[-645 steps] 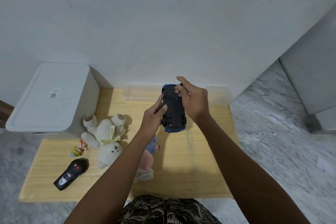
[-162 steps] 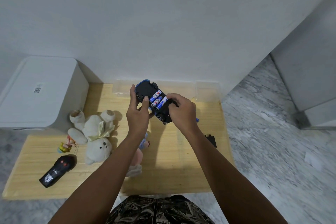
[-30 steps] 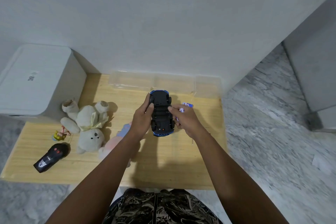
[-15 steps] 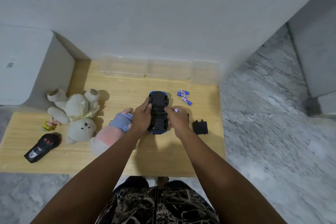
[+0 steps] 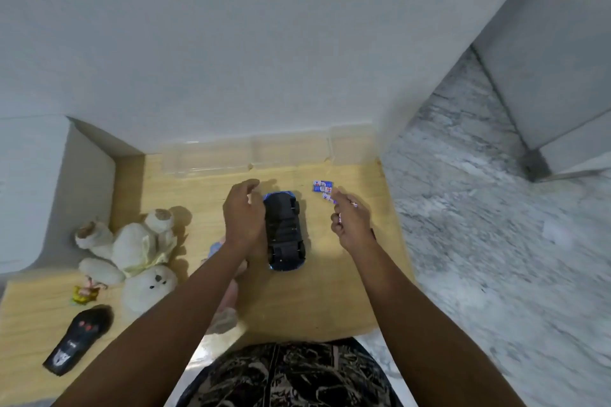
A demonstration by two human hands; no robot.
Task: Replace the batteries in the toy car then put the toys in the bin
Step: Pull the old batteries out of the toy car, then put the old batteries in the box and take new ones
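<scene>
The blue toy car [image 5: 284, 231] lies upside down on the wooden table [image 5: 330, 301], its black underside facing up. My left hand [image 5: 243, 216] hovers just left of the car with fingers loosely spread, holding nothing. To the car's right, my right hand [image 5: 350, 223] is closed on a small blue-and-white battery that peeks out between the fingers. Loose batteries [image 5: 322, 188] lie on the table just beyond that hand. The white bin [image 5: 29, 195] stands at the left edge.
A white teddy bear [image 5: 132, 251], a small figurine [image 5: 84, 292] and a black remote [image 5: 79, 339] lie at the left. A pink and blue plush [image 5: 228, 304] is partly hidden under my left forearm. A clear plastic container [image 5: 248, 155] sits against the wall.
Both hands have come off the car, which now rests on the table. My right hand has moved right, towards the loose batteries, with a battery in it.
</scene>
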